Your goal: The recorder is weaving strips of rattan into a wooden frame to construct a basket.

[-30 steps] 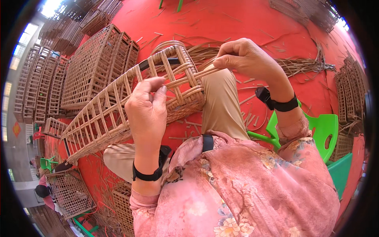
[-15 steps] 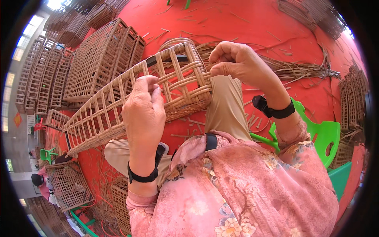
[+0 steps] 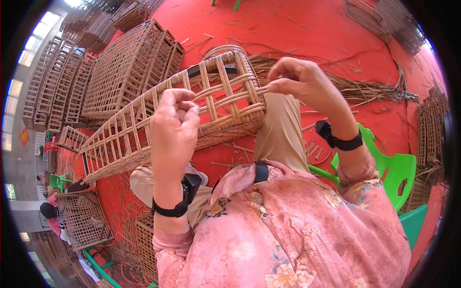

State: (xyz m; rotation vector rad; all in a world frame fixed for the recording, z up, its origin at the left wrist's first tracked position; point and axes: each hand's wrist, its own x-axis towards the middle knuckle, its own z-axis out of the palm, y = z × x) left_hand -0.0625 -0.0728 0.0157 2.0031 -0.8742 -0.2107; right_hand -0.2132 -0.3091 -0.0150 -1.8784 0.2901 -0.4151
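A long woven wicker basket (image 3: 206, 128) with an open lattice slants across my lap, its near end between my hands. My left hand (image 3: 174, 127) is closed, thumb and fingers curled together over the lattice; whatever they hold, if anything, is hidden. On the other side, my right hand (image 3: 305, 86) pinches the end of a wicker strip (image 3: 262, 90) at the basket's corner. The strip lies crosswise over the lattice bars. A dark flat bar (image 3: 225, 70) shows inside the basket's far side.
Beyond the basket, a bundle of loose strips (image 3: 362, 88) lies on the red floor (image 3: 307, 29) among scattered offcuts. Stacked wicker baskets (image 3: 122, 72) stand at the left. A green plastic chair (image 3: 396, 175) is close on my right. Another person (image 3: 50, 211) works at far left.
The whole view has shifted slightly, with basket and hands a little to the right in the picture. My left fingers are curled more tightly; the right hand keeps its pinch.
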